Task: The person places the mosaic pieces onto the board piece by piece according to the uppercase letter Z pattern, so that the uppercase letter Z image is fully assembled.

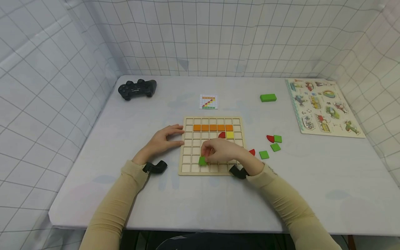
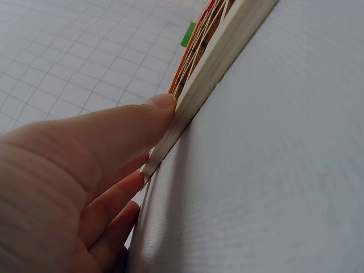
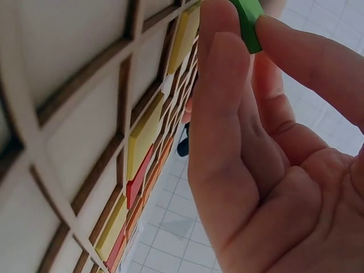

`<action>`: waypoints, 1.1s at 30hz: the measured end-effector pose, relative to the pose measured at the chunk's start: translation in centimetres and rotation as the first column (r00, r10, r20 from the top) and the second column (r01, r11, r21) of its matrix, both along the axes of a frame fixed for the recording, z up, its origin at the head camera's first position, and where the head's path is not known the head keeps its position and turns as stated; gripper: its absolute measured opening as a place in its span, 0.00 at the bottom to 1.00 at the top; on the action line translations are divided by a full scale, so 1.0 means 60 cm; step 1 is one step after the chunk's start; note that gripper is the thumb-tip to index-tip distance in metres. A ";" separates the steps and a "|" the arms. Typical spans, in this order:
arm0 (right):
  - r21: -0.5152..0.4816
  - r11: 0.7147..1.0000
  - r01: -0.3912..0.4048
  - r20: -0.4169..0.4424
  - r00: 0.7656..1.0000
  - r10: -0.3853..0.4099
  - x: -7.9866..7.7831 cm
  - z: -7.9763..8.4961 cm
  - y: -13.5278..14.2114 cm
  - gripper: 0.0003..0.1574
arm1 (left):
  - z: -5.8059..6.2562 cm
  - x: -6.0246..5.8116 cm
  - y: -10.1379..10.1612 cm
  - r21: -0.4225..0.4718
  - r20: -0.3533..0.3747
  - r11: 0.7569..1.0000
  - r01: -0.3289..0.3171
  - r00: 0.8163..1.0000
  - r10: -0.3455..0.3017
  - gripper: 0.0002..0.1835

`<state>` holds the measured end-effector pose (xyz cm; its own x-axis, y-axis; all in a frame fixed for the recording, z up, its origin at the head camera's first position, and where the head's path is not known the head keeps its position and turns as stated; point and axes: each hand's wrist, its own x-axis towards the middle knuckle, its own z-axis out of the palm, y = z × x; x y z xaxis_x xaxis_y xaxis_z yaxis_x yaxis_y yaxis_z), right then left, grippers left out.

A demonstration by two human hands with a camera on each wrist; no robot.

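Note:
A wooden grid board lies in front of me. Its upper part holds a row of orange square tiles, with a red quarter-round tile and a yellow square tile below the row's right end. More yellow tiles show in the right wrist view; my right hand covers them in the head view. That hand pinches a green square tile between thumb and fingertips, over the lower left of the board. My left hand touches the board's left edge, its fingers nearly straight.
Loose green tiles and red quarter-round tiles lie right of the board. Behind it is a small pattern card. Farther out are a green block, a picture puzzle board and a black game controller.

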<state>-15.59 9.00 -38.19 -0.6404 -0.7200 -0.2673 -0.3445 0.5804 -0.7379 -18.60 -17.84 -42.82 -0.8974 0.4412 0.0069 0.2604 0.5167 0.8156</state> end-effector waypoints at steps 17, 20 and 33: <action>-0.057 0.997 -0.048 -0.011 0.999 0.047 0.014 -0.007 -0.018 0.05 | -0.013 -0.007 -0.007 -0.016 -0.016 1.000 0.000 1.000 0.000 0.28; -0.065 0.996 -0.052 -0.023 0.998 0.051 0.014 -0.011 -0.020 0.05 | -0.012 -0.006 -0.007 -0.013 -0.017 1.000 0.003 1.000 -0.003 0.27; -0.051 0.997 -0.049 -0.071 0.996 0.045 0.015 -0.026 -0.029 0.02 | -0.012 -0.006 -0.006 -0.009 -0.012 1.000 0.000 1.000 0.000 0.27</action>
<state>-14.67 7.26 -39.74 -0.6211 -0.7618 -0.1842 -0.4221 0.5232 -0.7404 -18.98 -18.20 -43.52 -0.8972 0.4413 0.0137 0.2700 0.5239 0.8078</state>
